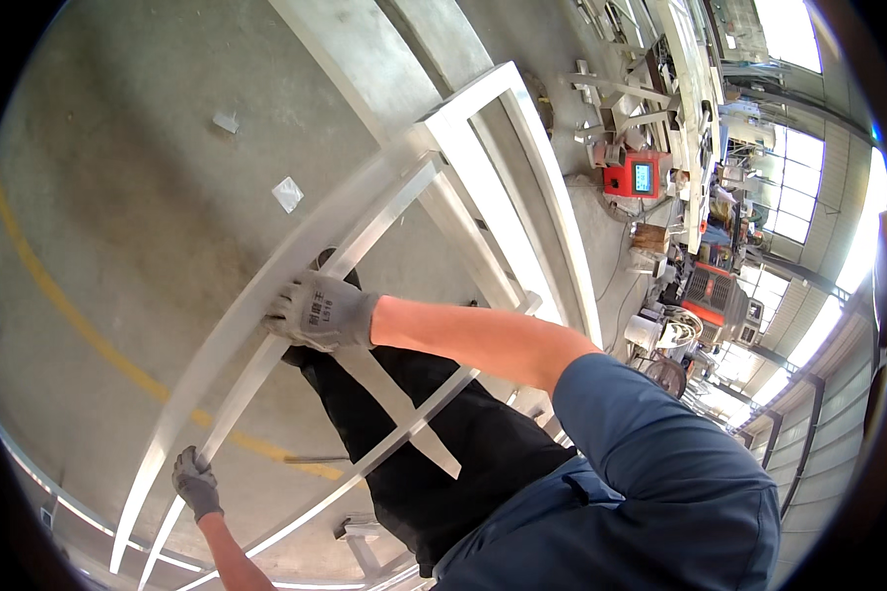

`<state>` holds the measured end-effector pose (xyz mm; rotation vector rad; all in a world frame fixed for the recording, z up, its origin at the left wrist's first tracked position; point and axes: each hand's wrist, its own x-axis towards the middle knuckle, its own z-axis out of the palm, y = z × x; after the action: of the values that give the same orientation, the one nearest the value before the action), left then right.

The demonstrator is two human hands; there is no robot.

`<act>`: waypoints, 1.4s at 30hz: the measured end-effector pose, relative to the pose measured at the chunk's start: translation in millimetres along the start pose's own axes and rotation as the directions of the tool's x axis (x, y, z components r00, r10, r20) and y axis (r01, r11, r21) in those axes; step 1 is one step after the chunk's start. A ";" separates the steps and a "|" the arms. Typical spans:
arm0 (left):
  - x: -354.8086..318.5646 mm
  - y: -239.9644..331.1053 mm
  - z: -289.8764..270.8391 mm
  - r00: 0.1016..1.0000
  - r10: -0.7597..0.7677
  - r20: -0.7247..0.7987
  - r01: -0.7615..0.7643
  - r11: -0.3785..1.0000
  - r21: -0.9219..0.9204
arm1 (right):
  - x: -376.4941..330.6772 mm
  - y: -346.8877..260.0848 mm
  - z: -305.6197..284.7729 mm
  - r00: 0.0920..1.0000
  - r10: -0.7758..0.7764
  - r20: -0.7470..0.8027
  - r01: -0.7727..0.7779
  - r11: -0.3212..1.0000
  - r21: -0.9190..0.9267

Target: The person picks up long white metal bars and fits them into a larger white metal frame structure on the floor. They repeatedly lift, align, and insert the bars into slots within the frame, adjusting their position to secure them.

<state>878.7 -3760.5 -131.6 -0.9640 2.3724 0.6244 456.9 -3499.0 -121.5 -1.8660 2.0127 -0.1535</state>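
My right hand, in a grey work glove, closes round a silvery metal bar near the middle of the view. Farther down the same bar, at the lower left, my left hand grips it, also gloved in grey. Just beyond runs a second, slightly blurred metal tube, side by side with the bar. Both lead up toward a rectangular metal frame. Another thin bar crosses in front of my black-trousered legs. My fingertips are partly hidden behind the bar.
Wide metal beams lie behind the frame. On the concrete floor are a white scrap and a yellow line. To the right stand a red machine with a screen, a white bucket and cluttered benches. Cables trail over the floor.
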 end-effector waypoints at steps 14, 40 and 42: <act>20.2 -22.3 14.7 0.998 -0.011 0.066 0.013 1.000 -0.027 | -184.2 182.4 -56.1 0.339 0.937 -0.090 -0.778 0.332 0.534; 3.4 -30.3 4.2 0.999 0.029 0.013 -0.029 1.000 -0.009 | -197.9 232.6 -44.2 0.428 0.797 0.426 -0.646 -0.060 0.761; -5.3 -27.5 0.3 0.999 0.024 -0.032 -0.024 1.000 0.007 | -198.7 230.9 -44.2 0.442 0.800 0.404 -0.634 -0.040 0.772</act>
<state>902.2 -3775.4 -134.8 -0.9515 2.4162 0.6145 232.9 -3287.9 -117.9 0.0453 2.0671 -0.8698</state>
